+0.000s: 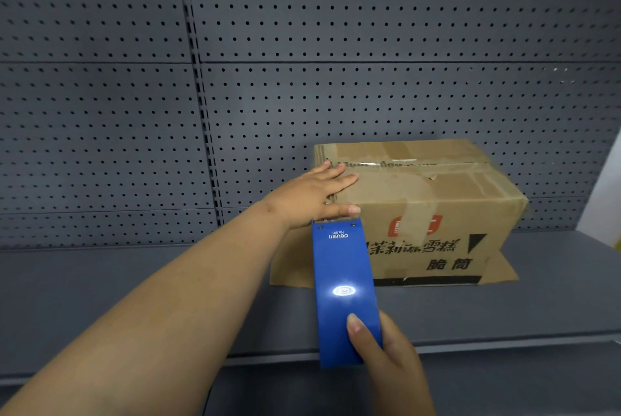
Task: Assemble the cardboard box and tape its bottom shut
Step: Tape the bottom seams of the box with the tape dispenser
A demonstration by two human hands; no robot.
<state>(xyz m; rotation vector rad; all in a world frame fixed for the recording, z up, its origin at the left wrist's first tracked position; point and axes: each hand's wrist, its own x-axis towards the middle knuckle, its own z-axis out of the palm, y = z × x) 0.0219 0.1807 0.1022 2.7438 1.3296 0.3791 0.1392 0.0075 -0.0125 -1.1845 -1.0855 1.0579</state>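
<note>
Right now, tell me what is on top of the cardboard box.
The left hand rests flat on the cardboard box, near its left end. Clear tape runs along the seam. What lies under the palm is hidden.

The box (433, 214) is brown cardboard, dull and a bit worn, with shiny clear tape (413, 210) stuck over its top and front. The tape dispenser (342, 288) is blue and smooth, so shiny that a bright light spot glows on it. The shelf (134, 281) is dark grey and dull, like painted metal. The wall (302, 46) behind is the same dull grey, full of little holes.
</note>
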